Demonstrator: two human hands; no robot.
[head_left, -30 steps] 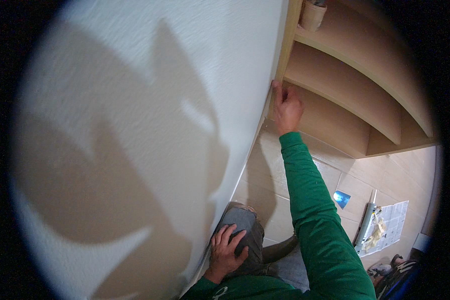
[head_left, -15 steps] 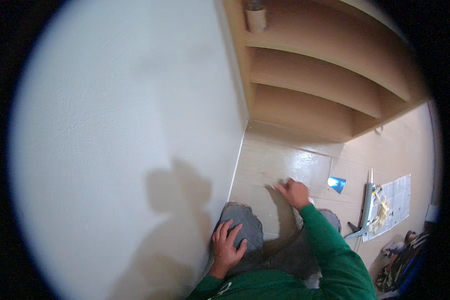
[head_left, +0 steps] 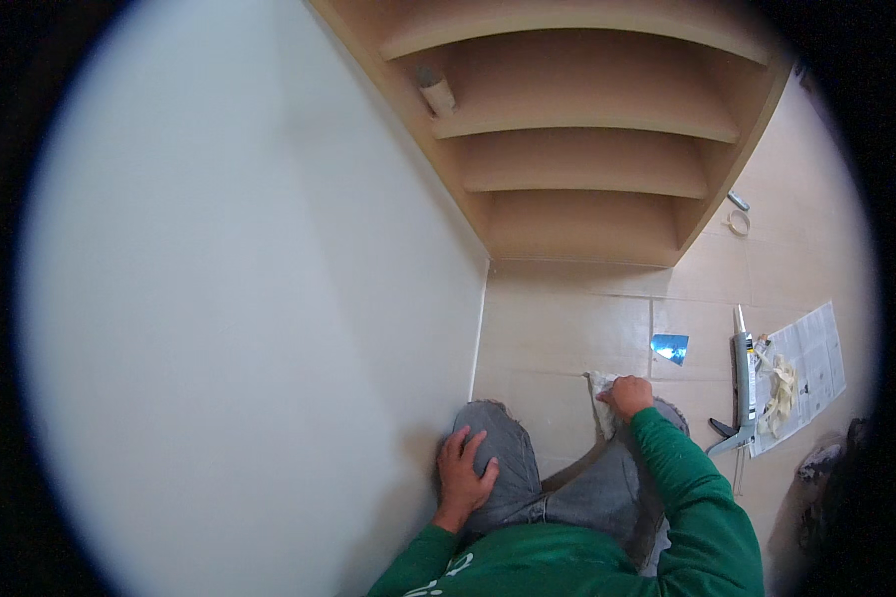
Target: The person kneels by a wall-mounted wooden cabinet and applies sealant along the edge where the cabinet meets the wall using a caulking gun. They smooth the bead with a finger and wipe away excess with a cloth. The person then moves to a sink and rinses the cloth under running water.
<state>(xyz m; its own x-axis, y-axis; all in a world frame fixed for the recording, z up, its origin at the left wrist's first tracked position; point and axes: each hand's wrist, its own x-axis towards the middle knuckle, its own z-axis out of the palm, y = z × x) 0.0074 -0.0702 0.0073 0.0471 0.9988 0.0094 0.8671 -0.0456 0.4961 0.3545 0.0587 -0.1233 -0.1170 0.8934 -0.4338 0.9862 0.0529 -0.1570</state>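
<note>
My left hand (head_left: 468, 468) lies with fingers spread on my grey-clad left knee (head_left: 508, 443), beside the white wall (head_left: 239, 298). My right hand (head_left: 624, 396) grips a pale crumpled rag (head_left: 601, 413) down at my right knee, over the floor tiles. Just beyond it a small shiny blue piece (head_left: 670, 348) lies on the floor. To its right a caulking gun with a tube (head_left: 743, 383) lies beside a printed sheet (head_left: 806, 368) that bears crumpled cream material (head_left: 780, 396).
A wooden shelf unit (head_left: 587, 229) stands against the wall ahead, with a cylindrical container (head_left: 438, 98) on one shelf. A tape ring (head_left: 737, 222) and a small grey object (head_left: 738, 200) lie right of the unit. Dark items (head_left: 831, 468) are at the lower right.
My right hand has come down from the shelf unit's side to my right knee and has taken hold of the rag. The view has shifted, showing more shelves. My left hand stays on the knee.
</note>
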